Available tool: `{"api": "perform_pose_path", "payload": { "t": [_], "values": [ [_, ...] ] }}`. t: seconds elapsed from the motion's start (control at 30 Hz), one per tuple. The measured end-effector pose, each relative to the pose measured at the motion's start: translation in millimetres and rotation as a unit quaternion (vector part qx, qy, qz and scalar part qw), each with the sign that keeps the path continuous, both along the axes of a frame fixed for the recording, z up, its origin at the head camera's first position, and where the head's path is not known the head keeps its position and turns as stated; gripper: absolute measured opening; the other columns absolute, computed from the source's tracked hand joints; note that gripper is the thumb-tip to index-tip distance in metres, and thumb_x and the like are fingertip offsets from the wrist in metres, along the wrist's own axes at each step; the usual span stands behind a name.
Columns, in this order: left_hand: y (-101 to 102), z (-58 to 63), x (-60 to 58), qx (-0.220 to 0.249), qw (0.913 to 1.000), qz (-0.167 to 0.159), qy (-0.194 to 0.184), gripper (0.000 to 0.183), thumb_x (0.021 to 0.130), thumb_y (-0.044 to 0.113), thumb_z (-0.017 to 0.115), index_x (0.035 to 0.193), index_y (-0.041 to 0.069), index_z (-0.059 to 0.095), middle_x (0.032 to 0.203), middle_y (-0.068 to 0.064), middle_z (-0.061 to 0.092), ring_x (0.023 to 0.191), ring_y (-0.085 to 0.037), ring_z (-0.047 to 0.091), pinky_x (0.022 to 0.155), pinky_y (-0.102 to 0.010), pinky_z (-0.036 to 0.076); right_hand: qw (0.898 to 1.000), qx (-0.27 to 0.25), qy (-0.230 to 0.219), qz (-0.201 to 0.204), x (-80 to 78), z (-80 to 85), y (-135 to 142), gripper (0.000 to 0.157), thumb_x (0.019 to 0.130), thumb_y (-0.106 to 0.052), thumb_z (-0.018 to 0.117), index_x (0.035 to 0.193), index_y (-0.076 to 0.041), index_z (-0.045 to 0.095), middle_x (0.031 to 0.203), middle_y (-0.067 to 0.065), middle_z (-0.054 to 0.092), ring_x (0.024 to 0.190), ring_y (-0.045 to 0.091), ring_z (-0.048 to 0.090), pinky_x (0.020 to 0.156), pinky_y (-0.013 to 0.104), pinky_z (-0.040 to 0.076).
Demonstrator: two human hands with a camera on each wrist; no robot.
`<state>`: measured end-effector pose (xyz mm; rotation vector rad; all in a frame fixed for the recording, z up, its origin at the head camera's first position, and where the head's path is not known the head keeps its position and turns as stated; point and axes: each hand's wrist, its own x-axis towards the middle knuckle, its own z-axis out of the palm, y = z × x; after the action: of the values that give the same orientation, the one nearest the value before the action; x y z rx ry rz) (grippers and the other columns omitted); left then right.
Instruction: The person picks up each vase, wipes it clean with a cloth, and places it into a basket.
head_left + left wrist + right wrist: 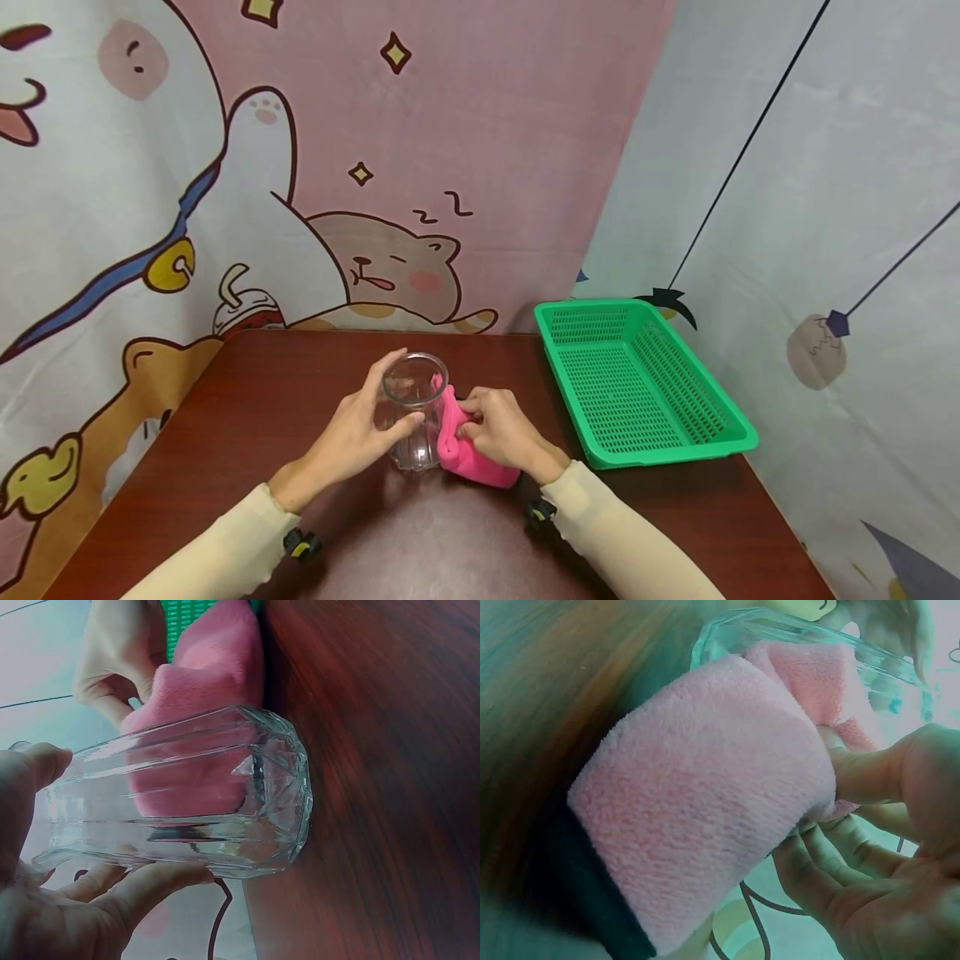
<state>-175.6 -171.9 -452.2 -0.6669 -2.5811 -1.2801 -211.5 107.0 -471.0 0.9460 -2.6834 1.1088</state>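
A clear glass vase [415, 452] with a round mouth and faceted sides is upright near the middle of the table. My left hand [351, 435] grips it from the left, thumb on the near side and fingers around the back. In the left wrist view the vase [225, 787] spans the frame; whether its base touches the table I cannot tell. On the right, my right hand [504, 427] pinches a folded pink plush cloth [480, 468] between thumb and fingers. The cloth [705, 772] lies against the vase's right side, and a dark edge shows along its lower end.
A green plastic basket [581, 408] with mesh walls stands at the table's right, beyond my right hand. The reddish-brown table [255, 400] meets a cartoon-printed curtain [480, 125] at the back and sides.
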Motion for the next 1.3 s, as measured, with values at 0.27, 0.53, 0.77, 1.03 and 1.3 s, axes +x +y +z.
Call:
{"api": "perform_pose_path", "payload": {
  "t": [0.27,0.53,0.77,1.03,1.3],
  "values": [
    [0,-0.1,-0.4,0.003,1.0,0.0,0.007,0.1,0.104,0.025,0.092,0.181,0.035,0.029,0.144,-0.014,0.081,0.131,-0.036,0.083,0.102,-0.063,0.066,0.999,-0.042,-0.001,-0.002,-0.9,7.4,-1,0.033,0.097,0.005,0.087,0.127,-0.006,0.09,0.099,0.006,0.081,0.084,0.008,0.068,0.07,0.021,0.061],
    [-1,-0.1,-0.5,0.001,1.0,0.001,0.002,0.1,0.104,0.027,0.092,0.182,0.036,0.029,0.143,-0.014,0.081,0.132,-0.036,0.083,0.103,-0.063,0.067,0.997,-0.071,0.004,-0.007,0.5,15.5,-3,0.036,0.097,0.003,0.09,0.132,-0.005,0.088,0.1,0.004,0.079,0.085,0.007,0.071,0.075,0.023,0.065],
    [-1,-0.5,-1.2,0.002,1.0,0.001,-0.002,0.102,0.103,0.024,0.093,0.181,0.037,0.029,0.145,-0.013,0.081,0.133,-0.035,0.082,0.101,-0.06,0.067,0.996,-0.091,0.012,-0.007,1.2,23.1,-5,0.034,0.097,0.003,0.09,0.13,-0.007,0.089,0.102,0.005,0.08,0.084,0.008,0.072,0.076,0.023,0.066],
    [-1,0.8,-0.6,0.002,1.0,-0.002,-0.004,0.1,0.104,0.026,0.092,0.181,0.037,0.029,0.146,-0.013,0.081,0.136,-0.036,0.081,0.107,-0.065,0.065,0.992,-0.125,-0.003,-0.013,3.6,29.1,-3,0.031,0.097,0.004,0.09,0.125,-0.008,0.091,0.104,0.005,0.08,0.09,0.013,0.074,0.088,0.026,0.071],
    [-2,2.1,-0.9,0.001,1.0,-0.001,-0.008,0.1,0.104,0.024,0.093,0.18,0.037,0.03,0.146,-0.009,0.081,0.138,-0.037,0.08,0.113,-0.071,0.061,0.988,-0.155,-0.015,-0.025,6.3,36.6,0,0.03,0.097,0.006,0.089,0.125,-0.005,0.09,0.105,0.008,0.08,0.094,0.016,0.075,0.093,0.033,0.072]
  ]
}}
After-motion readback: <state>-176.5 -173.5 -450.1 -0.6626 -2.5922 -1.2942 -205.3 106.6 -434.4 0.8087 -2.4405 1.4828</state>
